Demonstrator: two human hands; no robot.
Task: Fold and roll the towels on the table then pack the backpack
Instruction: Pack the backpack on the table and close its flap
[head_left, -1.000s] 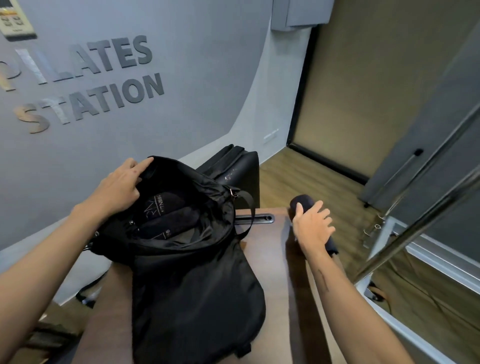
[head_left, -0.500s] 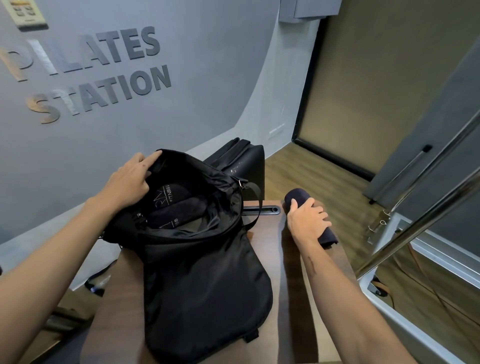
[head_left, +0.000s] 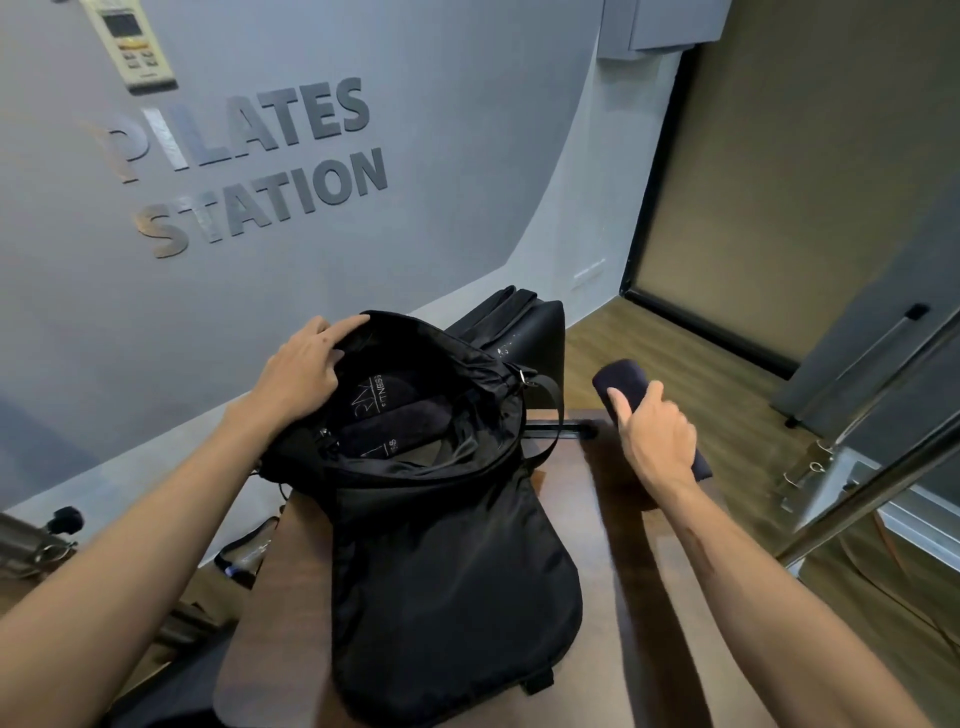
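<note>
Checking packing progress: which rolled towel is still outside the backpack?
The dark rolled towel gripped in the right hand, held right of the backpack. The other towels already lie inside its mouth, which the left hand holds open.

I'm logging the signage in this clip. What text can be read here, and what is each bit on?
"PILATES STATION": raised letters on the grey wall.
"TNESS", partly hidden: towel inside the backpack.
Remote control on the wall: buttons and screen too small to read.

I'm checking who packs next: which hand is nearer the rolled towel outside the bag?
Right. The right hand grips the rolled towel beside the backpack; the left hand holds the backpack's rim open, across from it.
</note>
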